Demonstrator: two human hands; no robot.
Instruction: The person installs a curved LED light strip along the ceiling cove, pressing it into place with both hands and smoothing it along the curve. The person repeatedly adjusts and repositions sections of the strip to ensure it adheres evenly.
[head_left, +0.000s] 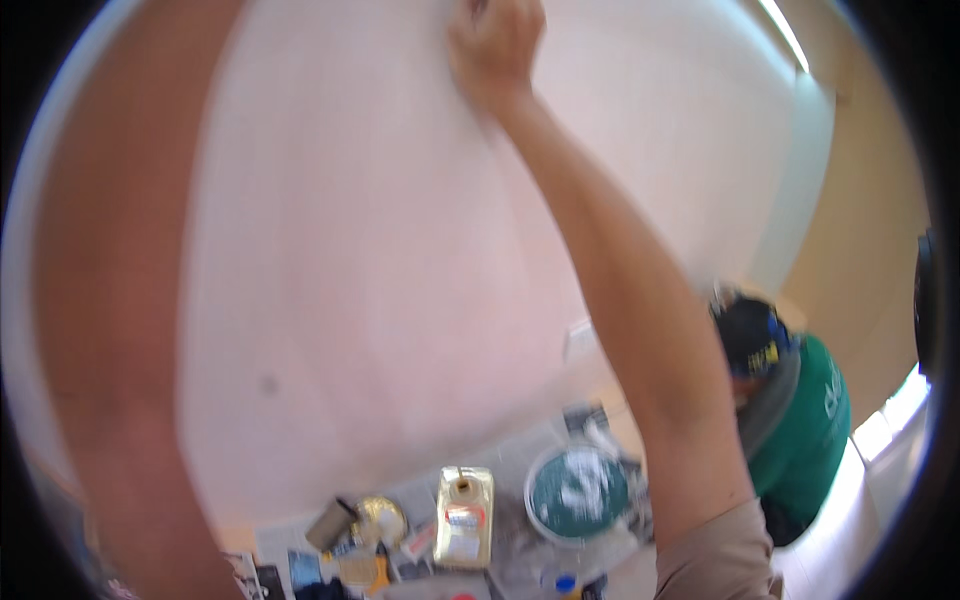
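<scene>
A pale pinkish-white wall (380,220) fills most of the head view. High up against it, my right hand (497,45) is closed, its fingers curled at the upper edge. Something small and dark shows by the fingers, too blurred and cut off to name. My right arm reaches up from the lower right in a beige sleeve. On the left side my left arm stretches upward, close and blurred. Its hand lies beyond the upper edge, out of sight.
Below stands a covered work surface with a clear bottle of yellowish liquid (464,518), a green round lid smeared with white (578,492), a gold round tin (381,521) and a yellow-orange handled tool (380,568). At right, a person in green (815,440) and a dark cap bends close by.
</scene>
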